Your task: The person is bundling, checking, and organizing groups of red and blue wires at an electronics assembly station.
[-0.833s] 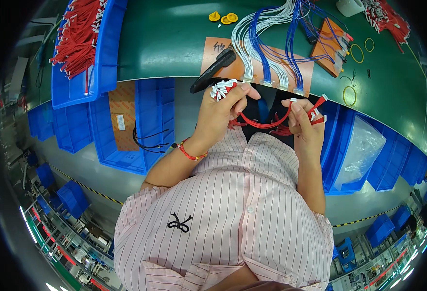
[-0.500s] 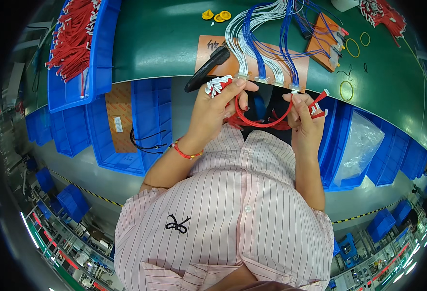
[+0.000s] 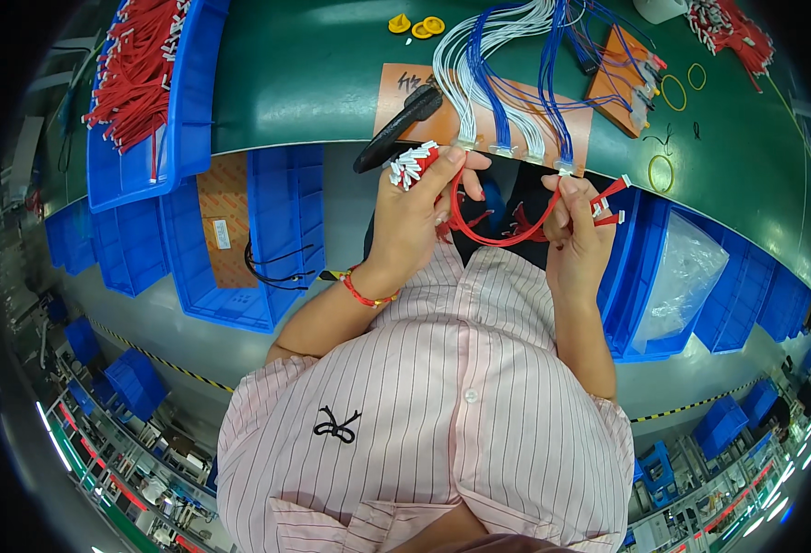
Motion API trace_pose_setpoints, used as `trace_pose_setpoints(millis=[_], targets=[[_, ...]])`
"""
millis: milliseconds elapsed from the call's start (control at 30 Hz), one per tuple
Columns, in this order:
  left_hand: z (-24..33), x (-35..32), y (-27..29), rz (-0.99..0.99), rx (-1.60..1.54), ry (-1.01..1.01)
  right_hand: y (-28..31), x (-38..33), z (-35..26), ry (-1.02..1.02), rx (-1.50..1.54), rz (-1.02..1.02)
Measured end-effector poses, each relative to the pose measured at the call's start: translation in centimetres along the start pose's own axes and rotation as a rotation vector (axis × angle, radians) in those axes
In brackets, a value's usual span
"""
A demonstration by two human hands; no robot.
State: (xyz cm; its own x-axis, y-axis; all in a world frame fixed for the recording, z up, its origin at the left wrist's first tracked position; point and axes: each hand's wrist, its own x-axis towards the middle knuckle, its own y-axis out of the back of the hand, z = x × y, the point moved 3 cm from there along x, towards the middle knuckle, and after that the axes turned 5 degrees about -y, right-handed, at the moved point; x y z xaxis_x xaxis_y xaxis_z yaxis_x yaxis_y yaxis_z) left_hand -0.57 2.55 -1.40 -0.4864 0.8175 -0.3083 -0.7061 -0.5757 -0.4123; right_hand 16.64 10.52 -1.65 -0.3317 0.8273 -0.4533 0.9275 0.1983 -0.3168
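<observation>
My left hand [image 3: 419,217] grips one end of a bundle of red wires [image 3: 497,235], with their white-tipped ends [image 3: 412,166] sticking up above the fist. My right hand [image 3: 576,230] pinches the other end, where a few white-tipped red ends [image 3: 613,198] fan out. The wires sag in a loop between the two hands, just in front of the edge of the green workbench [image 3: 313,83]. A red cord bracelet [image 3: 361,293] circles my left wrist.
On the workbench lie a bundle of blue and white wires [image 3: 507,64], an orange board [image 3: 622,69], yellow rings [image 3: 663,170] and a black tool [image 3: 396,129]. A blue bin of red wires [image 3: 147,83] stands left. Blue bins [image 3: 239,249] sit below the bench.
Both hands have kept hold of the red wires and shifted a little. The loop between them hangs lower and wider than before.
</observation>
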Motion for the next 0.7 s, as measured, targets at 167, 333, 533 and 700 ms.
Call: trace_pose_setpoints(millis=[167,333,533,700], targets=[[1.0,0.4,1.0,-0.128,0.042,0.071,-0.4,-0.1,-0.3,-0.084,0.097,-0.004],[1.2,-0.1,1.7,-0.155,0.092,0.073,-0.9,-0.3,-0.1,-0.115,0.216,0.005],[1.1,-0.3,0.4,-0.136,0.082,0.138,-0.4,0.0,0.5,-0.096,0.196,0.001],[-0.4,0.5,0.5,-0.087,-0.028,0.001,0.2,0.4,-0.9,-0.169,0.031,-0.088]])
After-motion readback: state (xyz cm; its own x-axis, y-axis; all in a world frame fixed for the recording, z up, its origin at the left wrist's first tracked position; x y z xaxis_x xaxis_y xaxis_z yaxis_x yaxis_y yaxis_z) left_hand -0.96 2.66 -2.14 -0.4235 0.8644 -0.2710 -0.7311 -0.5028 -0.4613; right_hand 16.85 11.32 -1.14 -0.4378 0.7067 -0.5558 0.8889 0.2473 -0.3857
